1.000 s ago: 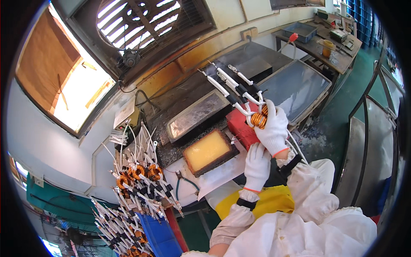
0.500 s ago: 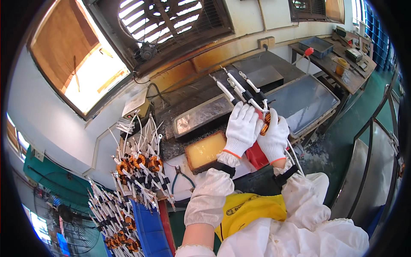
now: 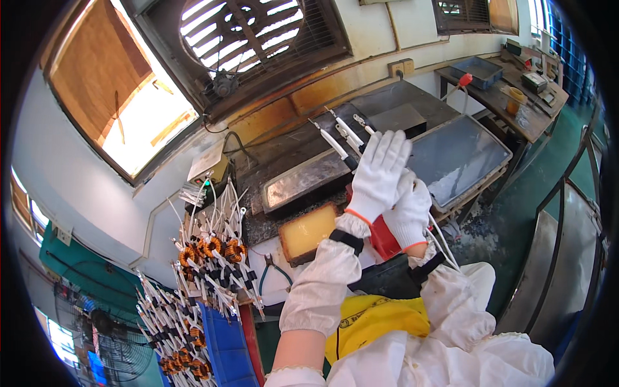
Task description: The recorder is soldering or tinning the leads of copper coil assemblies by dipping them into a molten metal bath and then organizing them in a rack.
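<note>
- The white cables (image 3: 333, 140) are found at 10 to 11 o'clock from the left hand (image 3: 379, 177), their near portion being hidden beneath it.
- The cables' long axis is set roughly from between 10 and 11 o'clock toward between 4 and 5, and is crossed at an angle by the left fingers, which are pointed near 1 o'clock.
- The left hand is judged the nearer to the exposed cable ends; its gloved fingers are held straight, laid almost side by side, with nothing seen pinched.
- The right hand (image 3: 410, 216) is placed at 4 to 5 o'clock from the left and is partly overlapped by it (whether anything is gripped there cannot be told).
- Thin white leads (image 3: 444, 242) are noted at 4 o'clock from the right hand, just beside its wrist.
- From the left hand, a red block (image 3: 385, 241) is observed at 6 o'clock, an amber slab (image 3: 308, 232) at 8, a long metallic slab (image 3: 306, 182) at 9 and a wide grey panel (image 3: 461, 155) near 3.
- Pliers (image 3: 268, 261) are recorded between 7 and 8 o'clock, well apart.
- The view of the cables' near portion is obstructed by the left hand itself.
</note>
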The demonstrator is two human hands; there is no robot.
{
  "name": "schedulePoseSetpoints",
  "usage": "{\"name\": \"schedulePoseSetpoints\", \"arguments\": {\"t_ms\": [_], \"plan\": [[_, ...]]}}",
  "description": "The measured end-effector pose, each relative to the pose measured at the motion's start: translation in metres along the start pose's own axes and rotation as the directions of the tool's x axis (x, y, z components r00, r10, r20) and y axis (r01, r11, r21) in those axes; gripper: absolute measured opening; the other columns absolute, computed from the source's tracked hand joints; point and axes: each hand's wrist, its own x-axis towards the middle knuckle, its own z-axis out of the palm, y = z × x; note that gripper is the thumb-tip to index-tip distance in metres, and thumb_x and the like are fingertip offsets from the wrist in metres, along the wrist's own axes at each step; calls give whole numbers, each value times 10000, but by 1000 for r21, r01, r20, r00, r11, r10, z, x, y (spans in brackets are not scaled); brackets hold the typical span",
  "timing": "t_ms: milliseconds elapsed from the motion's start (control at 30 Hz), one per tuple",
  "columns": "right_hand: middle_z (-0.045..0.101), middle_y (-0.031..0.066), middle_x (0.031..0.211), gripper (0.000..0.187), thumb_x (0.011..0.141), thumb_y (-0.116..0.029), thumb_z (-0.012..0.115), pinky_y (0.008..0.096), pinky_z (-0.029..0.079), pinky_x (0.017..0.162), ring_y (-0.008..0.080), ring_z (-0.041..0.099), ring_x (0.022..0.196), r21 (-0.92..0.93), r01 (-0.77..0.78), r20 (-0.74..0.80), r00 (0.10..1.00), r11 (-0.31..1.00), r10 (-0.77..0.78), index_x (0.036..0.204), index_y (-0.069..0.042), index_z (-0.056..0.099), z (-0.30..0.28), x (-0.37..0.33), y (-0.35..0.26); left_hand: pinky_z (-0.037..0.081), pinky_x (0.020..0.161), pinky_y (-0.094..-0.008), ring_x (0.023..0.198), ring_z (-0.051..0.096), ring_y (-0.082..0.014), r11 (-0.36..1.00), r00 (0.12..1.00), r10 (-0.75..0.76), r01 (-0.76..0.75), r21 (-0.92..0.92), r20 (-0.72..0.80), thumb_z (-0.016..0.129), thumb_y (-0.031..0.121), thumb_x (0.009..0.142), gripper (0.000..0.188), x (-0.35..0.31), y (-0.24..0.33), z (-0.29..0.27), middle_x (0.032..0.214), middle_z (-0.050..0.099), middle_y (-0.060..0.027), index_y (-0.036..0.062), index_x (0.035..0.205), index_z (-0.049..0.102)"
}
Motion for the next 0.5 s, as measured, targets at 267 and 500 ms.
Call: {"name": "schedulePoseSetpoints", "arguments": {"t_ms": [267,500], "plan": [[586,200,927,395,802,-217,633,464,467,730,403,585,837,80,-40,-29,999,996,42,1150,-51,549,7,2,3,346,1068,-491,1188,506,-366,997,996,-66,63,-39,-54,648,266,806,427,-3,10,-4,1244,555,-194,-14,1125,601],[578,201,931,417,805,-185,598,470,471,730,384,589,842,5,9,-83,997,1000,-9,1203,-72,544,4,0,1,373,1033,-516,1089,527,-360,997,992,-69,73,32,-109,663,278,801,441,-35,8,-10,1104,557,-182,2,1128,558]]}}
